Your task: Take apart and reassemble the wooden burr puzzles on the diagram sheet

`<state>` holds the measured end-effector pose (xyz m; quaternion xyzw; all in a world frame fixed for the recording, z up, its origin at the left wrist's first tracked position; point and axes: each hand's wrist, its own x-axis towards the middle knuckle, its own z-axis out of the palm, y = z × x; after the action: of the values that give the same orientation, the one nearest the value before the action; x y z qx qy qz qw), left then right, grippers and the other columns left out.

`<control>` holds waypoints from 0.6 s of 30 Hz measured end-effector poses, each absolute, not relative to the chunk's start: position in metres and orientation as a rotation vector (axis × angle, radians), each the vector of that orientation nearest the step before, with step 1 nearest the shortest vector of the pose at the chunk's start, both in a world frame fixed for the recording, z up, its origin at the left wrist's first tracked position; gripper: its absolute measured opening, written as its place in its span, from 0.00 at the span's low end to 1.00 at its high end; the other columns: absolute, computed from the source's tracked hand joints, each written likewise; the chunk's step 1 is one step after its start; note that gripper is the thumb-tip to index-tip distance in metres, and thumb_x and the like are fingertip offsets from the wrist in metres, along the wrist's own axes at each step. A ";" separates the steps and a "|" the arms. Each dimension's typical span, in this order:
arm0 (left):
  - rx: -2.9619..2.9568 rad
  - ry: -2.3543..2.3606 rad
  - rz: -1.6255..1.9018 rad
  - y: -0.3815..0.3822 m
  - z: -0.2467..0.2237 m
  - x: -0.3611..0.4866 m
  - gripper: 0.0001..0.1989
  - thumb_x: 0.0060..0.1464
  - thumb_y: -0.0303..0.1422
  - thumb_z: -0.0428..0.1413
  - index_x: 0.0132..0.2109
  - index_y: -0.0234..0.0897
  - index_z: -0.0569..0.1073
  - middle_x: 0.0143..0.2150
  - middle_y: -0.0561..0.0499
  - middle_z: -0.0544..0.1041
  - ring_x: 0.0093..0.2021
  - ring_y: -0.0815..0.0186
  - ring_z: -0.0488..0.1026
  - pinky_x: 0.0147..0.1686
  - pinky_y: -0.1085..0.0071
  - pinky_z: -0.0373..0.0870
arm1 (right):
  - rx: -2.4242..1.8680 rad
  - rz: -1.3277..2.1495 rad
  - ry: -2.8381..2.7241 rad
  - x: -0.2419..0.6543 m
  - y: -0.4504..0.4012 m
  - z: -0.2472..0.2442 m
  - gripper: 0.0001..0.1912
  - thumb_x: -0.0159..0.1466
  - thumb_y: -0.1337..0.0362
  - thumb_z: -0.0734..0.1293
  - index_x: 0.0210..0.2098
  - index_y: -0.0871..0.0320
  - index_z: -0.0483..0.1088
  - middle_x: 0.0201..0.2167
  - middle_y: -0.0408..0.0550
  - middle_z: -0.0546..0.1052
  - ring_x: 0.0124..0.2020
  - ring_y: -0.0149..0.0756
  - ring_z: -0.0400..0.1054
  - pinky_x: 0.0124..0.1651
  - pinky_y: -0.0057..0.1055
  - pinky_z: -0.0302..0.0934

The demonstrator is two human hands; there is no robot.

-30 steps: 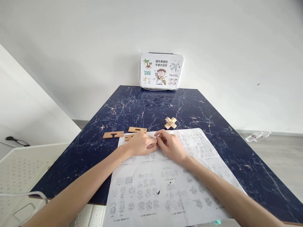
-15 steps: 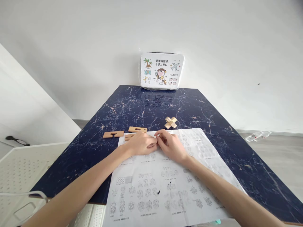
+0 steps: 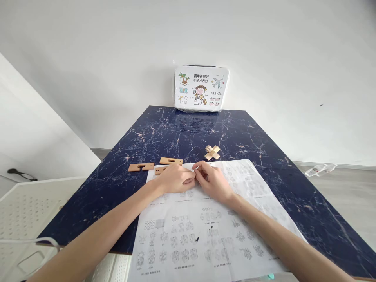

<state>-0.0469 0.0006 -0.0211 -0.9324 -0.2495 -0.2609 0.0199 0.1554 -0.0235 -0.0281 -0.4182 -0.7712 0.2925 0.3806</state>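
Both hands rest together on the upper part of a white instruction sheet (image 3: 182, 219) printed with puzzle diagrams. My left hand (image 3: 178, 178) is closed, its fingers curled under. My right hand (image 3: 213, 181) is also closed, thumb and fingertips drawn together against the left fingertips. Whatever they hold, if anything, is hidden. Near the left hand lie flat notched wooden pieces: one marked 1 (image 3: 141, 167), one marked 2 (image 3: 170, 161), and one marked 3 (image 3: 161, 170) partly covered by that hand. Beyond the right hand sits a cross-shaped wooden puzzle (image 3: 212, 152).
The dark blue marbled table (image 3: 202, 133) reaches back to a white wall. A white case (image 3: 201, 88) with cartoon prints leans there. At the left stands a perforated white surface (image 3: 38, 207) with a white cable (image 3: 44, 239). Plastic bottles (image 3: 319, 169) lie on the floor at right.
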 end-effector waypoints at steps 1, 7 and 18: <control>-2.896 -0.777 -0.807 0.001 -0.021 -0.047 0.18 0.61 0.27 0.51 0.23 0.38 0.58 0.17 0.57 0.59 0.19 0.71 0.54 0.22 0.67 0.43 | -1.068 0.745 -1.970 0.155 -0.023 -0.028 0.08 0.73 0.64 0.59 0.45 0.55 0.70 0.25 0.41 0.74 0.24 0.33 0.66 0.30 0.29 0.58; -2.900 -0.788 -0.796 0.000 -0.021 -0.047 0.18 0.61 0.27 0.51 0.23 0.38 0.58 0.17 0.57 0.59 0.19 0.71 0.54 0.22 0.67 0.43 | -1.069 0.748 -1.969 0.156 -0.024 -0.028 0.08 0.73 0.64 0.59 0.46 0.55 0.70 0.26 0.41 0.75 0.25 0.33 0.67 0.30 0.30 0.58; -2.907 -0.780 -0.817 0.001 -0.021 -0.047 0.18 0.61 0.27 0.51 0.23 0.37 0.57 0.17 0.57 0.59 0.19 0.71 0.53 0.22 0.67 0.43 | -1.073 0.746 -1.966 0.155 -0.023 -0.026 0.07 0.73 0.63 0.60 0.45 0.54 0.69 0.25 0.40 0.73 0.24 0.33 0.65 0.29 0.29 0.56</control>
<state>-0.0470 0.0005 -0.0210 -0.9321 -0.2499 -0.2618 0.0113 0.1552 -0.0233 -0.0265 -0.4202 -0.7701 0.2921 0.3808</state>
